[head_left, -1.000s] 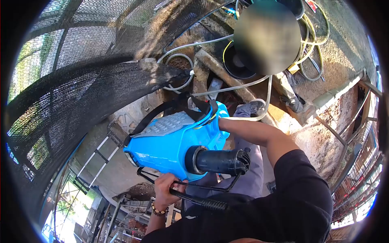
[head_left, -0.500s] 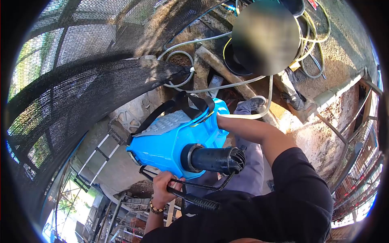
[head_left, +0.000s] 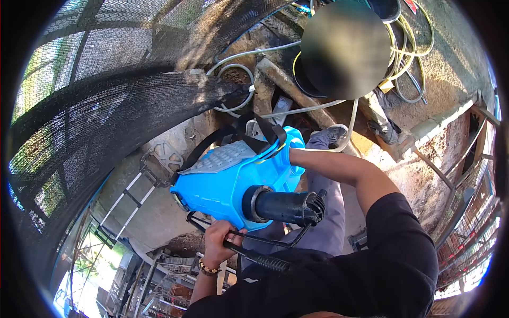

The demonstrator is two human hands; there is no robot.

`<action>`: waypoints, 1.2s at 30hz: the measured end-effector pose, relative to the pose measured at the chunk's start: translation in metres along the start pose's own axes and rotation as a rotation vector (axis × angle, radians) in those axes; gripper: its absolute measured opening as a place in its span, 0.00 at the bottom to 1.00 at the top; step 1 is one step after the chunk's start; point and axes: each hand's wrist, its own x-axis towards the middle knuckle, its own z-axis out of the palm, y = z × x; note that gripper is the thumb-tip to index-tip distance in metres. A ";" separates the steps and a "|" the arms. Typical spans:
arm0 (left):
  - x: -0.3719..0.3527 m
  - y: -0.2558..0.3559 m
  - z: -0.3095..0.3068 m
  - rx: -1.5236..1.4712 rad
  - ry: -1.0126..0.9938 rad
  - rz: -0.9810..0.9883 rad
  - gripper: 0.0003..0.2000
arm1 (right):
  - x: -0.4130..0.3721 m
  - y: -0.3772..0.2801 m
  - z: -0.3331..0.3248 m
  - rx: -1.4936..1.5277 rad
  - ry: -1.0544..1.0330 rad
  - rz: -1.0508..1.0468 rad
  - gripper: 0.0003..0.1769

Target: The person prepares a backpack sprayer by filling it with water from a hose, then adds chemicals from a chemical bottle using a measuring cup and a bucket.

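A blue backpack sprayer lies tilted on its side in front of my legs, its grey back pad and black straps facing away from me. The black cylinder on the sprayer points toward my right. My left hand, below a beaded bracelet, is closed around the sprayer's black lever rods. A black ribbed grip extends from them toward my body. My right forearm reaches to the far end of the tank, where the tank hides the fingers.
A pale hose crosses the ground beyond the sprayer, with coils at upper right. Black netting hangs on the left. A folding metal frame stands beside it. Concrete beams lie ahead, near a dark tub partly blurred out.
The sprayer has shifted slightly to the right in view and turned a little. My right arm has moved with it, while my left hand keeps its grip on the lever.
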 end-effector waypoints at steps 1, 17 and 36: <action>0.000 0.001 0.001 0.003 -0.002 -0.024 0.17 | 0.000 0.001 -0.001 -0.002 0.002 -0.002 0.16; 0.043 -0.038 0.003 -0.039 0.216 -0.176 0.25 | -0.053 0.022 -0.139 0.507 0.641 0.241 0.19; 0.330 -0.078 0.013 0.200 0.080 -0.566 0.20 | -0.137 -0.006 -0.138 0.671 1.209 0.814 0.15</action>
